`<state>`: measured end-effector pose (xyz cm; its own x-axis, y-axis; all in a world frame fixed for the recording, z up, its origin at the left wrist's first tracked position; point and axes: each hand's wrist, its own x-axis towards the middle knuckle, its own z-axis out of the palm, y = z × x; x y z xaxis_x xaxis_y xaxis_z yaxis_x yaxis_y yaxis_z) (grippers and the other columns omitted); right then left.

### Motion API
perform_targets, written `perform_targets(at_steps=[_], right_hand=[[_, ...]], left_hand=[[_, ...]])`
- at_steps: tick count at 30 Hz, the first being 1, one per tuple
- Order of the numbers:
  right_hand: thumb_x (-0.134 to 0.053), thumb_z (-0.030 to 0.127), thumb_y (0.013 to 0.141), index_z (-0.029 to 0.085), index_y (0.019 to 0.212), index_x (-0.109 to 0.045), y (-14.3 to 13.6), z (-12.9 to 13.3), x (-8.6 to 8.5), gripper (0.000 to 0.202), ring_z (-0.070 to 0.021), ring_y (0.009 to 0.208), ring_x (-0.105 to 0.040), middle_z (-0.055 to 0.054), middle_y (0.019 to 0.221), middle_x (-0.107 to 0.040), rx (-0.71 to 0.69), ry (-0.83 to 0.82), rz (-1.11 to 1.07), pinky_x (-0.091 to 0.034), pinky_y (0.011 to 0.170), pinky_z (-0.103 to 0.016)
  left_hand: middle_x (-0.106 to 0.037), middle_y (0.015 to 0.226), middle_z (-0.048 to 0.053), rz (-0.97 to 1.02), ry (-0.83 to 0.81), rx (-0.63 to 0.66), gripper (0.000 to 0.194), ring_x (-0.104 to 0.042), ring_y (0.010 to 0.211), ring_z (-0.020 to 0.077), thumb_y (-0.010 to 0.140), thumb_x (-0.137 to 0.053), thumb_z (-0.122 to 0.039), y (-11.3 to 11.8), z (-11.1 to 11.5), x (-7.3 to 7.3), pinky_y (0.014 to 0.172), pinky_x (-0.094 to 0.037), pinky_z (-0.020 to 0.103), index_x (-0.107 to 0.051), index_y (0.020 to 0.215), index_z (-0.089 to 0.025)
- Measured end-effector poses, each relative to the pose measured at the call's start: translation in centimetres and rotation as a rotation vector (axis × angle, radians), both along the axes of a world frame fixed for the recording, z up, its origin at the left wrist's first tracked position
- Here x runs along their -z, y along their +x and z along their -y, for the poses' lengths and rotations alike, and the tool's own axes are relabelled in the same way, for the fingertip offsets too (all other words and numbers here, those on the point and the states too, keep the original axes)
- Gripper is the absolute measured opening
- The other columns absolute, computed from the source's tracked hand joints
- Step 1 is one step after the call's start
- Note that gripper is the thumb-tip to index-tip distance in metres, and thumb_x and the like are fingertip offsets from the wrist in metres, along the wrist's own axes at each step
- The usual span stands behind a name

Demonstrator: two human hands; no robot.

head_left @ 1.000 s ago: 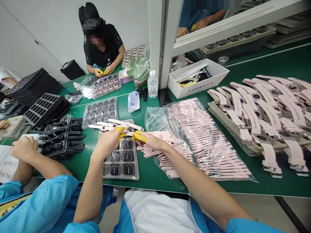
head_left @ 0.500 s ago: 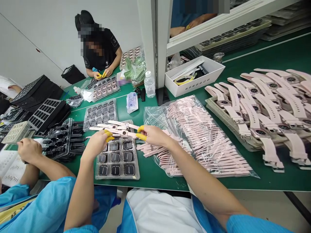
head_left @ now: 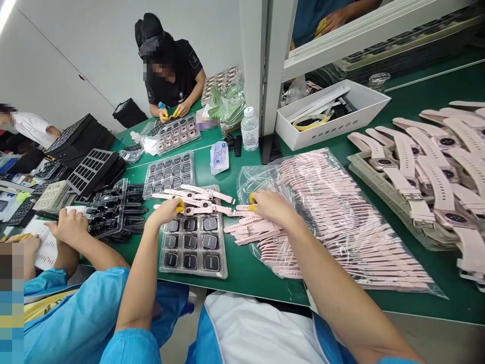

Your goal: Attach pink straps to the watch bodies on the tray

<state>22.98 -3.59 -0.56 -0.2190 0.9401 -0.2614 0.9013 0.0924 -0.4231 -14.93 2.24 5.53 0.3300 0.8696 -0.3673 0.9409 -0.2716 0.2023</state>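
My left hand [head_left: 166, 210], yellow finger covers on its tips, pinches a smartwatch with pink straps [head_left: 205, 206] above a clear tray [head_left: 223, 253]. More pink-strapped watches lie at that tray's far end, and square dark watch faces [head_left: 190, 242] fill its nearer pockets. To the right, my right hand [head_left: 271, 205] has its covered fingertips closed on a pink watch strap [head_left: 242, 207] that points left. Loose pink straps [head_left: 253, 231] lie just below this hand, beside a clear bag of pink straps [head_left: 326, 212]. My fingers partly hide what they hold.
A tray of pink-strapped watches [head_left: 382, 194] stands at right. Behind the bag are a white box [head_left: 333, 124], a bottle [head_left: 250, 129] and a post [head_left: 271, 76]. Black-strapped watches [head_left: 109, 207] and a co-worker's hand [head_left: 71, 225] are at left; another person [head_left: 172, 76] sits opposite.
My right hand has moved right, away from the watch over the tray, to the loose straps. My left hand stays with the watch. The view has shifted a little.
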Motion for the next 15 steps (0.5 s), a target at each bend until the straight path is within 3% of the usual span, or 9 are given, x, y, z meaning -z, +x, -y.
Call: perform_targets(at_steps=[5,9,11,15], right_hand=[[-0.053,0.019,0.102,0.019,0.103,-0.067,0.0,-0.1,-0.3,0.014,-0.0267,0.093,-0.067,-0.013,0.104,-0.074,0.055,0.071,-0.065,-0.039,0.073,-0.033],[-0.05,0.026,0.104,0.02,0.111,-0.065,-0.3,-0.2,-0.5,0.017,-0.0255,0.075,-0.064,-0.011,0.094,-0.075,0.165,0.096,-0.173,-0.035,0.066,-0.033],[-0.05,0.029,0.104,0.021,0.111,-0.065,-0.6,-0.1,-0.5,0.019,-0.0255,0.075,-0.064,-0.01,0.096,-0.075,0.198,0.141,-0.225,-0.034,0.065,-0.033],[-0.048,0.026,0.102,0.019,0.117,-0.065,-1.0,-0.1,-0.2,0.024,-0.026,0.079,-0.065,-0.012,0.103,-0.075,0.246,0.176,-0.274,-0.035,0.063,-0.032]], left_hand=[[-0.067,0.112,0.014,-0.004,0.176,0.013,0.013,-0.062,0.109,0.0289,0.093,-0.059,-0.023,-0.2,-0.1,1.6,0.1,-0.05,0.044,-0.068,0.101,-0.017],[-0.059,0.135,0.018,0.065,0.405,0.151,0.031,-0.053,0.125,0.033,0.1,-0.057,-0.031,0.1,1.3,2.7,0.11,-0.045,0.054,-0.067,0.126,-0.017],[-0.056,0.142,0.015,0.113,0.411,0.229,0.036,-0.052,0.127,0.0322,0.103,-0.053,-0.032,0.6,2.0,3.0,0.111,-0.044,0.054,-0.065,0.135,-0.022],[-0.058,0.137,0.012,0.155,0.371,0.286,0.03,-0.053,0.121,0.0297,0.103,-0.053,-0.027,1.5,2.3,3.2,0.109,-0.046,0.053,-0.073,0.125,-0.026]])
